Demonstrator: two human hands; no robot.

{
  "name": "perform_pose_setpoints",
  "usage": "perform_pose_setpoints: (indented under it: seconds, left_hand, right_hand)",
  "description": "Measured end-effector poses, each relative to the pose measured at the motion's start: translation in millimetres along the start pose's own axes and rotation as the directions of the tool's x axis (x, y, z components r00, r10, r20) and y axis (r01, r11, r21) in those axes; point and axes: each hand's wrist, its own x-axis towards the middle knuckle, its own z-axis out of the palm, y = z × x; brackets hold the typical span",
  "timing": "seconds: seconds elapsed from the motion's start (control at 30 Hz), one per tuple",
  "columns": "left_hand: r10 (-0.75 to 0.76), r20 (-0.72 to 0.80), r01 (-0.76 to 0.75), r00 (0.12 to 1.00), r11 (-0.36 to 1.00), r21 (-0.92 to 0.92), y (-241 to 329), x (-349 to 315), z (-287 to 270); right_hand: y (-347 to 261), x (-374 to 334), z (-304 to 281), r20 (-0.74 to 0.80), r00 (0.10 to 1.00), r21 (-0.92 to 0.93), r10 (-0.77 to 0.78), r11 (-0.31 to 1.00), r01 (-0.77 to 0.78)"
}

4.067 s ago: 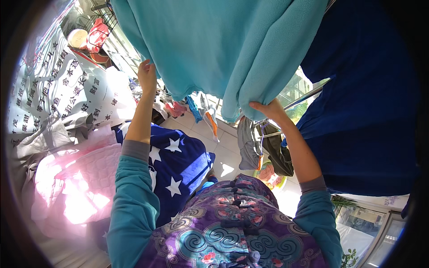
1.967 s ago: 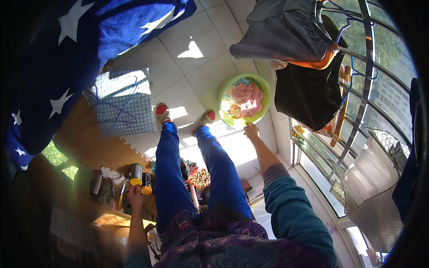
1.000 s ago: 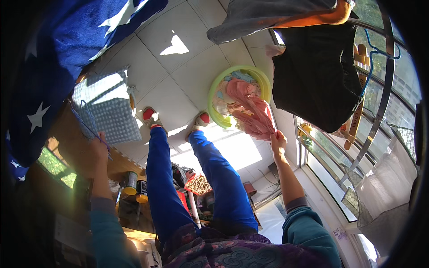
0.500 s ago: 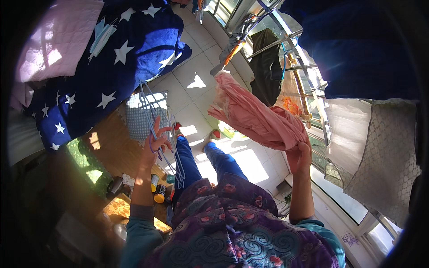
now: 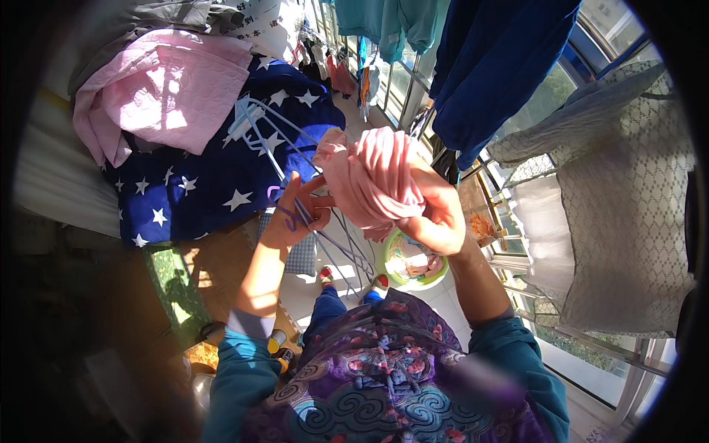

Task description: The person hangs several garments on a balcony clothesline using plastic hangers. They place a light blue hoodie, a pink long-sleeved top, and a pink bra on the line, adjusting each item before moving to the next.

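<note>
Landmark: the bunched salmon-pink cloth garment (image 5: 369, 177), held up in mid-view. Far to its left, a quilted pale pink blanket (image 5: 159, 96) is draped over a dark blue sheet printed with white stars (image 5: 199, 184), which hangs down toward the floor. Between sheet and garment, several thin lilac wire hangers (image 5: 258, 129) fan out; their hooks gather at the left hand (image 5: 295, 214), just left of the garment. The fingers (image 5: 306, 188) of this hand are curled round the hanger hooks, holding the bundle, with the fingertips touching the garment's edge. The garment itself is wadded into a thick roll. On its right side the right hand (image 5: 436, 214) is clenched round it, fingers (image 5: 413, 218) wrapped tight into the folds. Below the garment, on the tiled floor, stands a round green plastic basin (image 5: 413, 266) with more pink laundry inside. Above and right of the garment a dark blue garment (image 5: 495, 66) hangs from a line; further right hangs a grey-white patterned cloth (image 5: 620, 192).
</note>
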Motion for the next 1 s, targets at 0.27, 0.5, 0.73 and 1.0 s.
perform_pose_setpoints:
  seconds: [0.27, 0.5, 0.73, 1.0]
  left_hand:
    - [0.064, 0.248, -0.122, 0.967, 0.967, 0.224, 19, -15, 27]
    - [0.104, 0.26, -0.236, 0.96, 0.8, 0.552, 48, -61, 3]
    - [-0.007, 0.276, -0.209, 0.961, 0.638, 0.741, 71, -111, -15]
    - [0.261, -0.004, -0.21, 0.965, 0.785, 0.583, 97, -131, -45]
  right_hand:
    - [20, -21, 94, 0.159, 0.981, -0.247, -0.108, 0.958, 0.146]
    - [53, -44, 90, -0.161, 0.636, 0.684, 0.755, 0.55, -0.479]
    - [86, -5, 127, -0.284, 0.712, 0.875, 0.642, 0.478, -0.082]
    - [57, -5, 101, -0.316, 0.828, 0.925, 0.464, 0.344, 0.161]
